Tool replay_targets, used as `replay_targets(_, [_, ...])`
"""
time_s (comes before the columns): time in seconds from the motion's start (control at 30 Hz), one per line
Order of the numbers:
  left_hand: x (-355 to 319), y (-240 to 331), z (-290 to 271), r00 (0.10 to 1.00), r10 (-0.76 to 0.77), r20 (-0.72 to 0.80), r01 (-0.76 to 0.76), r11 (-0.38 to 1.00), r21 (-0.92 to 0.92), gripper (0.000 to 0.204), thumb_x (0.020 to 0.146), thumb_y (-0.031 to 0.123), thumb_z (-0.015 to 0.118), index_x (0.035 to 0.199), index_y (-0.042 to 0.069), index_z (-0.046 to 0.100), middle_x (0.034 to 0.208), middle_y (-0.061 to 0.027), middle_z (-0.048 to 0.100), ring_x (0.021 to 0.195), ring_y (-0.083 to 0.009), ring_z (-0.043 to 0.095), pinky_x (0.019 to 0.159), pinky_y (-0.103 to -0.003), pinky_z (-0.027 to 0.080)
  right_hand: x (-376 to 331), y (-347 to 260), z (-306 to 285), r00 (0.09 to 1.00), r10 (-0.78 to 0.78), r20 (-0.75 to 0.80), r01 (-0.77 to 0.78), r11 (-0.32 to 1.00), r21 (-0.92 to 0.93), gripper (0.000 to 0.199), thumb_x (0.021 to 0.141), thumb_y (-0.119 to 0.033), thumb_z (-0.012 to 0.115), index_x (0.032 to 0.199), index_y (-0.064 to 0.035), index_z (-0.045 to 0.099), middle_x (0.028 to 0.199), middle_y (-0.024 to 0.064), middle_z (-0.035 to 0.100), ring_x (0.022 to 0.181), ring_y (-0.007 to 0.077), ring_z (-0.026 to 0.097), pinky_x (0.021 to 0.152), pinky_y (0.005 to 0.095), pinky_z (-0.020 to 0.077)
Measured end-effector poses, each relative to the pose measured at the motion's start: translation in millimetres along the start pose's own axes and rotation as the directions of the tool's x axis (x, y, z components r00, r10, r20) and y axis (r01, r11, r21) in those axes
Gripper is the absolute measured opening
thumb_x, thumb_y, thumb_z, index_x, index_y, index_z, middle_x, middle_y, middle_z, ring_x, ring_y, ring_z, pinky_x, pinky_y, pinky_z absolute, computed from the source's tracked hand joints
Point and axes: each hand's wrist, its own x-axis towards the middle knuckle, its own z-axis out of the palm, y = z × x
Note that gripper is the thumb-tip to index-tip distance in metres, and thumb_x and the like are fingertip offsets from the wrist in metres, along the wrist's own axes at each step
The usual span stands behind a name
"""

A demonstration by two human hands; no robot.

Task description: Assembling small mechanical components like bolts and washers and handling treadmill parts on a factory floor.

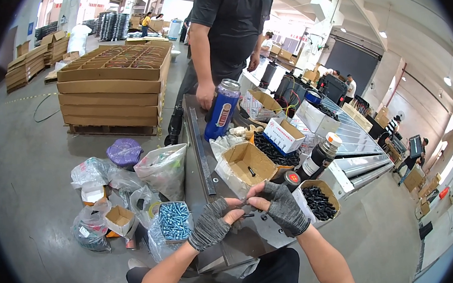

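Both my hands wear grey fingerless gloves and meet over the metal bench. The thumb and finger of my left hand are pinched together. Close beside it, my right hand pinches too, at a small dark piece too tiny to name. A short black bolt shows just below the fingertips. Beyond the hands, a cardboard box has a single black bolt in it. To the right of my right hand stands a white box of black bolts.
A bag of silvery-blue bolts stands left of the bench, near plastic bags. On the bench are a blue can-shaped container, a black bottle and more part boxes. A co-worker stands across, one hand at the bench.
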Motion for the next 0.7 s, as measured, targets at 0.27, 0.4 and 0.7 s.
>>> replay_targets(0.27, [3.6,4.6,-1.5,0.999,0.025,-0.021,-0.022,0.993,0.118,0.026,0.094,0.016,0.068,0.114,-0.002,0.068,0.094,-0.0131,0.073,0.086,-0.0184,0.071,0.077,-0.031,0.055,5.1,-8.3,10.1,0.996,-0.078,0.053,0.086,0.982,-0.167,0.011,0.092,-0.009,0.067,0.101,-0.0026,0.07,0.092,0.0048,0.069,0.088,0.0132,0.063,0.081,0.0288,0.0503])
replay_targets(0.4, [3.8,3.0,0.9,0.992,0.077,-0.101,-0.052,0.973,0.224,0.027,0.093,0.014,0.071,0.114,-0.002,0.067,0.094,-0.0066,0.072,0.089,-0.012,0.068,0.08,-0.028,0.054,8.2,-0.7,13.6,0.944,-0.327,0.051,0.324,0.882,-0.342,0.012,0.091,-0.009,0.066,0.101,-0.0029,0.07,0.091,0.0114,0.068,0.088,0.0251,0.066,0.079,0.035,0.051])
replay_targets(0.7, [3.1,6.0,0.9,0.994,0.066,-0.092,-0.061,0.997,0.055,0.027,0.096,0.014,0.068,0.121,0.003,0.066,0.1,-0.0095,0.07,0.088,-0.0136,0.066,0.078,-0.028,0.054,-27.1,24.0,-28.4,0.995,-0.028,0.094,0.082,0.759,-0.646,0.024,0.087,-0.018,0.074,0.105,-0.0026,0.067,0.091,0.0121,0.066,0.086,0.027,0.067,0.078,0.036,0.052])
